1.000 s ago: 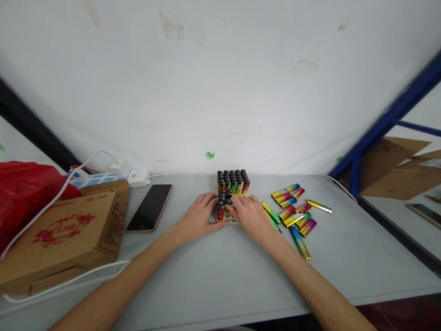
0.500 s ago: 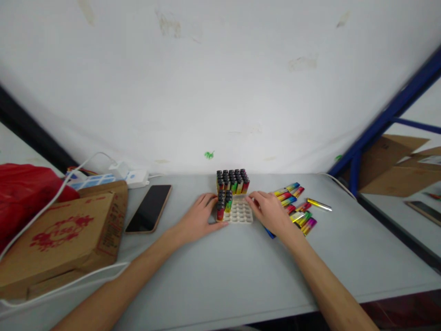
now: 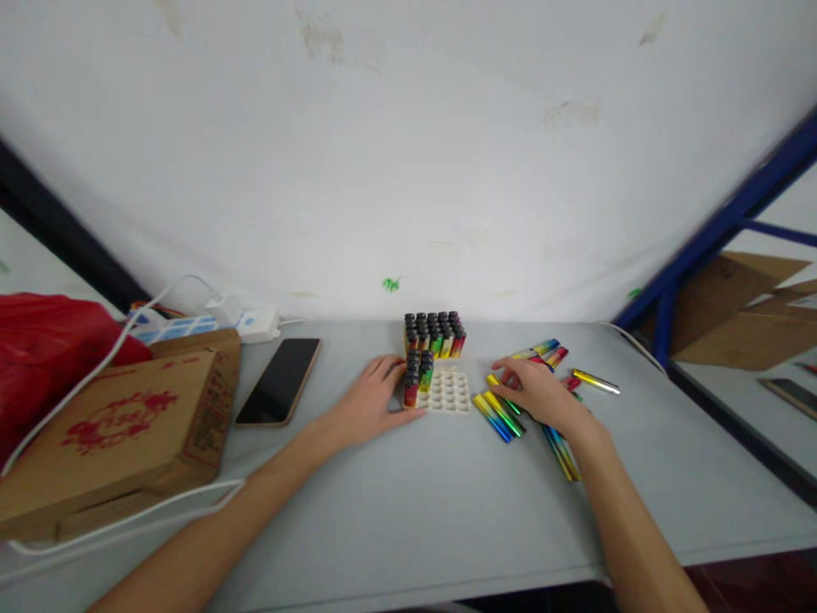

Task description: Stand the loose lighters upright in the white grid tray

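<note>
At the middle of the grey tabletop [image 3: 357,511] sits a white tray [image 3: 454,396]; take it as the dial's centre, with twelve toward the wall [image 3: 447,170]. Dark-capped lighters [image 3: 411,390] stand upright along its nine o'clock side, while bare pockets spread toward three. The left hand [image 3: 367,404], at nine, holds that end, thumb by the near corner around seven, fingers curled near ten. Light bracing seems wisest, since hard pressure could tilt the standing lighters.

Toward three, apart from the tray, the right hand [image 3: 534,387] bends over loose shiny pieces [image 3: 493,418], its fingertips at a yellow-green piece [image 3: 492,379]; whether they pinch it, I cannot tell. Taking a single piece near its end would probably work best, as slick neighbours may slide along.

Just beyond the tray, at twelve, a block of lighters [image 3: 437,330] stands packed upright. Farther out lie a phone [image 3: 279,383] at nine and a cardboard box [image 3: 140,434] between eight and nine, with a power strip [image 3: 255,325] toward ten.
</note>
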Tool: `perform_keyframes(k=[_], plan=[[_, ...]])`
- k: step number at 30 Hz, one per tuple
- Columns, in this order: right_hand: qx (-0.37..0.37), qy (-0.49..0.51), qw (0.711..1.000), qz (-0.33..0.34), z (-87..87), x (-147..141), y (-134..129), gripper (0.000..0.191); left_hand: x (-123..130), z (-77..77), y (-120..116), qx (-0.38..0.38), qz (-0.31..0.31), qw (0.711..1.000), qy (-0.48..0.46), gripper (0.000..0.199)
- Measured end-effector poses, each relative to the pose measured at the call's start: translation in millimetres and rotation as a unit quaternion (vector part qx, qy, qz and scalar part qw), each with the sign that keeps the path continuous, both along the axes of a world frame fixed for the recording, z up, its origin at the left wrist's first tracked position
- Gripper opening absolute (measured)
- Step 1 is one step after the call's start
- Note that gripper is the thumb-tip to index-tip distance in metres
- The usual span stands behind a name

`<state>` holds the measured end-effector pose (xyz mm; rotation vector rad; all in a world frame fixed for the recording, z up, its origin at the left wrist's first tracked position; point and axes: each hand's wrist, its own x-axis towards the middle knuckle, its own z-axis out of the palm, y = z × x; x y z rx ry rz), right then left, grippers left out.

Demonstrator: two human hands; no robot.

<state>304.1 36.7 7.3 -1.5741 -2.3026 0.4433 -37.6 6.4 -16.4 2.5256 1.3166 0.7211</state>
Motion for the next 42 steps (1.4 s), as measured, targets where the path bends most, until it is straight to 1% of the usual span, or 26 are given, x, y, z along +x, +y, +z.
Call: perform_keyframes(k=[3, 5, 7, 9, 11, 13, 15, 18, 20, 21, 23, 25, 27, 30, 33, 35, 36, 38, 42], plan=[[0.007, -0.011, 1.000, -0.010, -4.9, -3, 0, 0.037, 0, -1.0, 0, 0.000, 0.000, 1.000, -0.001, 0.067], [0.042, 0.003, 0.999, -0.010, -6.8, -5, 1, 0.038, -1, -1.2, 1, 0.000, 0.000, 1.000, -0.003, 0.067], [0.089, 0.049, 0.995, -0.020, -5.8, -7, 3, 0.035, -1, -0.9, 1, -0.001, 0.000, 1.000, -0.003, 0.067], [0.117, 0.132, 0.983, -0.047, -2.7, -9, 4, 0.033, -1, -0.4, 1, -0.002, 0.000, 1.000, -0.005, 0.066], [0.104, 0.251, 0.959, -0.075, 1.0, -13, 3, 0.035, -1, 0.0, 0, 0.000, 0.000, 1.000, -0.009, 0.065], [0.067, 0.373, 0.921, -0.087, 3.6, -19, 2, 0.040, -1, 0.2, 0, 0.001, 0.000, 1.000, -0.010, 0.064], [0.028, 0.463, 0.882, -0.085, 3.5, -28, -1, 0.045, -1, 0.1, 0, 0.001, -0.002, 1.000, -0.007, 0.065], [-0.029, 0.537, 0.839, -0.077, -2.5, -42, -3, 0.055, -2, 0.1, 0, 0.002, -0.004, 1.000, -0.002, 0.064], [-0.057, 0.552, 0.829, -0.068, -9.0, -50, -3, 0.058, -2, 0.2, 0, 0.002, -0.004, 1.000, -0.002, 0.065], [-0.063, 0.549, 0.831, -0.063, -12.3, -53, -3, 0.056, -1, 0.3, 0, 0.001, -0.003, 1.000, -0.004, 0.065], [-0.068, 0.531, 0.843, -0.050, -17.8, -58, -4, 0.055, -1, 0.6, 0, 0.001, -0.002, 1.000, -0.009, 0.065], [-0.067, 0.506, 0.859, -0.035, -20.5, -62, -5, 0.060, 0, 0.7, 0, 0.002, 0.000, 1.000, -0.013, 0.065], [-0.071, 0.483, 0.872, -0.020, -20.2, -65, -7, 0.058, 0, 0.4, 0, 0.004, -0.001, 1.000, -0.014, 0.064], [-0.089, 0.456, 0.886, 0.002, -17.0, -71, -10, 0.050, -1, -0.8, 0, 0.005, -0.004, 1.000, -0.014, 0.063], [-0.115, 0.459, 0.881, 0.017, -16.5, -77, -14, 0.047, -2, -1.9, 0, 0.004, -0.004, 1.000, -0.012, 0.062], [-0.137, 0.462, 0.876, 0.013, -18.8, -81, -16, 0.049, -2, -2.0, 0, 0.001, -0.002, 1.000, -0.013, 0.062], [-0.142, 0.455, 0.879, 0.007, -20.0, -82, -17, 0.050, -2, -1.6, 0, 0.001, -0.002, 1.000, -0.014, 0.062], [-0.126, 0.423, 0.898, -0.004, -20.9, -83, -19, 0.049, -1, -0.3, 0, 0.002, -0.002, 1.000, -0.017, 0.062], [-0.045, 0.342, 0.939, 0.002, -13.5, -85, -25, 0.044, 0, 3.0, -2, -0.004, -0.004, 1.000, -0.015, 0.062]])
